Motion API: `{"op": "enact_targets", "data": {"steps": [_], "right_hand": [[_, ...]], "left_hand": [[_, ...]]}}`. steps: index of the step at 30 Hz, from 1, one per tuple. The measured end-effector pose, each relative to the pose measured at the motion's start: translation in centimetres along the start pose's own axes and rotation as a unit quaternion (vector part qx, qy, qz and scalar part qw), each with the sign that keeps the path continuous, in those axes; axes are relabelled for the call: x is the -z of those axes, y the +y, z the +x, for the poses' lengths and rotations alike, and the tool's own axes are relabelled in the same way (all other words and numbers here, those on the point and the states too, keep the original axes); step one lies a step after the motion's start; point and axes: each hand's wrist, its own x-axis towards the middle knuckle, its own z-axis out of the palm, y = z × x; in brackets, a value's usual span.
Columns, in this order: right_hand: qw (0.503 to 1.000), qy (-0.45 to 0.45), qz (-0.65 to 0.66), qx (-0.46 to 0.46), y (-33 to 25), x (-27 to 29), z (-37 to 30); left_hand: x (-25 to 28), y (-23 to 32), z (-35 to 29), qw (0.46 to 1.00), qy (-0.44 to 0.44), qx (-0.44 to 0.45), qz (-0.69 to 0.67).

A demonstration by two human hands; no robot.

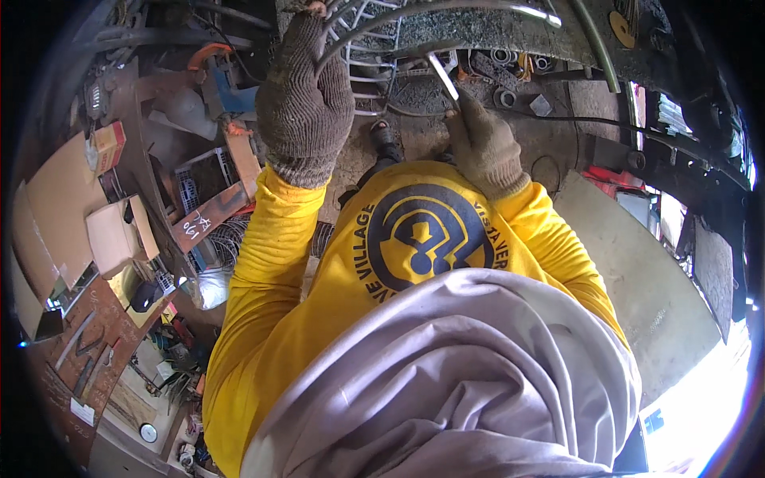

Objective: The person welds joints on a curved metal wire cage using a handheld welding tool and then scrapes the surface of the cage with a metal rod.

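My left hand (307, 103), in a brown knitted glove with a bare fingertip showing, is closed at the upper middle. From beside its fingers a dark curved metal rod (422, 11) sweeps right to a bright end; the grip itself is partly hidden. My right hand (488, 147), gloved alike, is closed around the lower end of a narrow shiny metal strip (442, 77). The strip slants up and left, its upper end close to a dark bar. Between the hands stands a wire grille (373, 48) of pale rods.
A dark bench surface (494, 32) lies beyond my hands. Metal rings (504, 97) and scraps crowd underneath. On the left are cardboard boxes (119, 235), an orange clamp (209, 54) and a brown board (88, 342) with tools. A large pale sheet (637, 279) leans at right.
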Motion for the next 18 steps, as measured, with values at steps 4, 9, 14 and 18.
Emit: {"op": "enact_targets", "data": {"steps": [4,9,14,18], "right_hand": [[0.996,0.037,0.084,-0.016,-1.0,0.5,0.2],[1.0,0.011,0.015,0.011,0.2,-0.4,0.4],[0.991,0.086,0.098,0.042,-1.2,0.7,2.1],[0.999,-0.029,-0.029,-0.013,1.5,-1.6,2.3]], "left_hand": [[0.0,-0.3,-0.5,1.0,0.0,-0.016,0.008],[-0.2,-0.3,0.2,1.0,0.012,-0.022,-0.006],[0.3,0.0,0.2,0.999,0.009,-0.032,0.031],[-0.3,0.1,0.6,1.0,0.003,0.001,-0.024]]}}
